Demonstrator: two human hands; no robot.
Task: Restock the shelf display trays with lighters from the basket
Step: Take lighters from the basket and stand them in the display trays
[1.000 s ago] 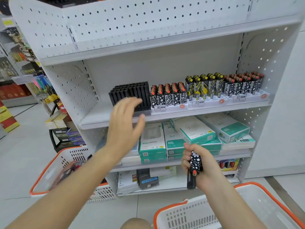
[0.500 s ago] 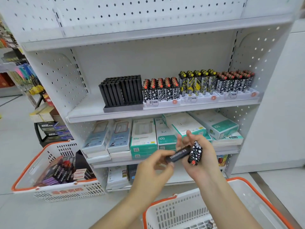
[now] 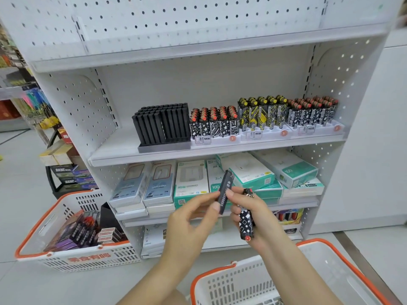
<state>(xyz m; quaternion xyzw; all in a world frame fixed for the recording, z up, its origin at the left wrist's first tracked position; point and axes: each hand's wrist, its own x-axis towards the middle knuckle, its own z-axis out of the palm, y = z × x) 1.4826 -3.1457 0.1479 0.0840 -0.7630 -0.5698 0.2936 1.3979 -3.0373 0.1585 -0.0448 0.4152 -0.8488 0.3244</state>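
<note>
Our left hand pinches a slim black lighter between thumb and forefinger, holding it nearly upright with its white lettering facing us, while the other fingers curl loosely below. Just to its right, our right hand touches the same black lighter with its fingertips and wraps its remaining fingers round a black-and-white patterned lighter, which points downward with its red tip at the bottom. Directly below our hands sits a white basket with an orange rim; what lies inside it is mostly out of sight. Above our fingers, on the white shelf, a black tray of slim black lighters stands at the left of a row, touching a tray of star-patterned lighters, then a yellow-and-black tray and a further patterned tray. Behind our hands lie boxed goods on the lower shelf. Far to our left, a second basket on the floor holds packets.
</note>
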